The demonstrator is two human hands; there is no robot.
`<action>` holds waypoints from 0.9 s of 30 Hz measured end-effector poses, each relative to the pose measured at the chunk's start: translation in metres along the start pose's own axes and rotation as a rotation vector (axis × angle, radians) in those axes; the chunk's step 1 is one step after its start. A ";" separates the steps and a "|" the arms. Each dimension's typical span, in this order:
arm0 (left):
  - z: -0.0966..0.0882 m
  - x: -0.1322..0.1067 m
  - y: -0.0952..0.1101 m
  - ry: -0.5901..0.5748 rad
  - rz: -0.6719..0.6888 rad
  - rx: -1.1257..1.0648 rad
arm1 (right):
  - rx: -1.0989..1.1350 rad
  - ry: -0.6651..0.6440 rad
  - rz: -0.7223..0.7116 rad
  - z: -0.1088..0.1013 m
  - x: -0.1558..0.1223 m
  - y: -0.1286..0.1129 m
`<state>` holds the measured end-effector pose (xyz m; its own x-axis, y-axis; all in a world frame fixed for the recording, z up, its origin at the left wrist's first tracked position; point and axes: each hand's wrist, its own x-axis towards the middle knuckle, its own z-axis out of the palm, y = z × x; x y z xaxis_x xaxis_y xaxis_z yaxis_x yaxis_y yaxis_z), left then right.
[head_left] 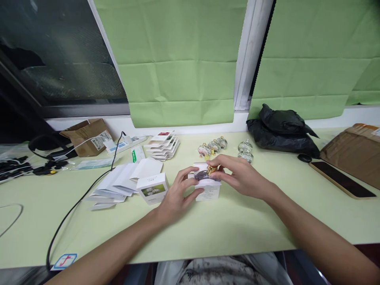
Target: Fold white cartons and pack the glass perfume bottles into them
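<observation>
My right hand (237, 174) pinches the gold cap (211, 170) of a small bottle between thumb and fingertips. The bottle's dark, purplish glass body (202, 175) shows at the open top of a small white box (208, 192). Whether it rests in the box or just above is hard to tell. My left hand (179, 194) is curled against the box's left side, fingertips by the bottle and thumb on the front. Just left of that hand stands another white box (152, 188) with a flower picture.
Flattened white cartons (118, 182) and a stack of small boxes (162, 145) lie left. Several ornate glass bottles (214, 145) stand behind my hands, more (245, 150) to the right. A black bag (282, 130), phone (341, 179) and cardboard box (353, 152) lie right; a black cable (78, 208) crosses left.
</observation>
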<state>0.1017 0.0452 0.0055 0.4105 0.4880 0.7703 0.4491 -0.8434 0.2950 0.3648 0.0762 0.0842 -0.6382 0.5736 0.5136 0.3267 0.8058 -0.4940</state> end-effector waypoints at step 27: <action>0.011 -0.005 0.003 0.132 -0.231 -0.215 | -0.198 -0.256 -0.145 -0.008 0.019 -0.005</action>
<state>0.1098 0.0421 -0.0039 0.2053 0.6500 0.7317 0.3348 -0.7492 0.5716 0.3566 0.0847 0.1024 -0.8336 0.4159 0.3636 0.3330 0.9035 -0.2699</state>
